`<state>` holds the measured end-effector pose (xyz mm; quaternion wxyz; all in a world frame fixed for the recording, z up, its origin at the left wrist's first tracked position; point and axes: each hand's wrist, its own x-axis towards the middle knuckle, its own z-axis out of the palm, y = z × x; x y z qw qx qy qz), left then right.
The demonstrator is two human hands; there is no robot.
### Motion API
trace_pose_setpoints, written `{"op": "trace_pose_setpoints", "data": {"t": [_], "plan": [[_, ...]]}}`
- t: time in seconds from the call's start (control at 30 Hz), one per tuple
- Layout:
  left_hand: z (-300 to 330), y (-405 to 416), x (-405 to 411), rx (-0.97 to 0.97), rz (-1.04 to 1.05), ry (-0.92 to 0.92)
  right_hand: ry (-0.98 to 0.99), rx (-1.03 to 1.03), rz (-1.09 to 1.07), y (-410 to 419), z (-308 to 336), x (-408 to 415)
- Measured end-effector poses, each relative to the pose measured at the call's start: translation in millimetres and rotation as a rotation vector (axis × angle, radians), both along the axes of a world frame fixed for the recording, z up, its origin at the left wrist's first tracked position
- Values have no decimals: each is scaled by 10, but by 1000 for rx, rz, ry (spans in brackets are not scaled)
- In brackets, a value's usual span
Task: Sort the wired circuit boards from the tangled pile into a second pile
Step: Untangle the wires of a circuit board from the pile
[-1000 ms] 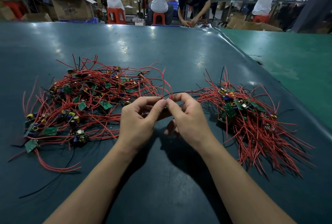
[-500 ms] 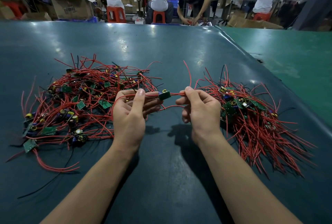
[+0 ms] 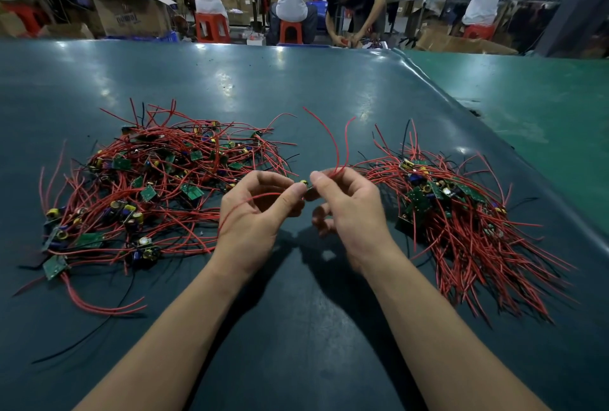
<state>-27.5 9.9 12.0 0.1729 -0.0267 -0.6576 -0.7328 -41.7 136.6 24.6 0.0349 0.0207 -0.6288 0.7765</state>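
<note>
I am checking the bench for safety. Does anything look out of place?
Nothing looks damaged or spilled. Only one black wire trails alone out of the left pile toward the near table edge.

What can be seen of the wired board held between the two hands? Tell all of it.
The held circuit board is mostly hidden between both hands above the dark green table: only a small dark body with a yellowish part shows. The left hand pinches it by thumb and forefinger; the right hand pinches its red wires, which curve upward, free at their ends. Another red wire loops across the left palm.
</note>
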Motion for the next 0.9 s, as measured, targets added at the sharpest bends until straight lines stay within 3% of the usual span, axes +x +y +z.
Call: {"op": "trace_pose_setpoints", "data": {"t": [0.23, 0.47, 0.6, 0.8, 0.9], "plan": [[-14, 22, 0, -90, -78, -91, 1, 132, 3, -22, -38, 4], [26, 54, 43, -118, -59, 23, 38, 164, -174, 60, -30, -58], [42, 4, 32, -11, -80, 14, -11, -62, -221, 95, 10, -101], [-6, 3, 27, -58, -167, 23, -349, -724, -39, 194, 104, -125], [-17, -13, 32, -26, -208, 32, -329, -735, 30, 220, 125, -121]]}}
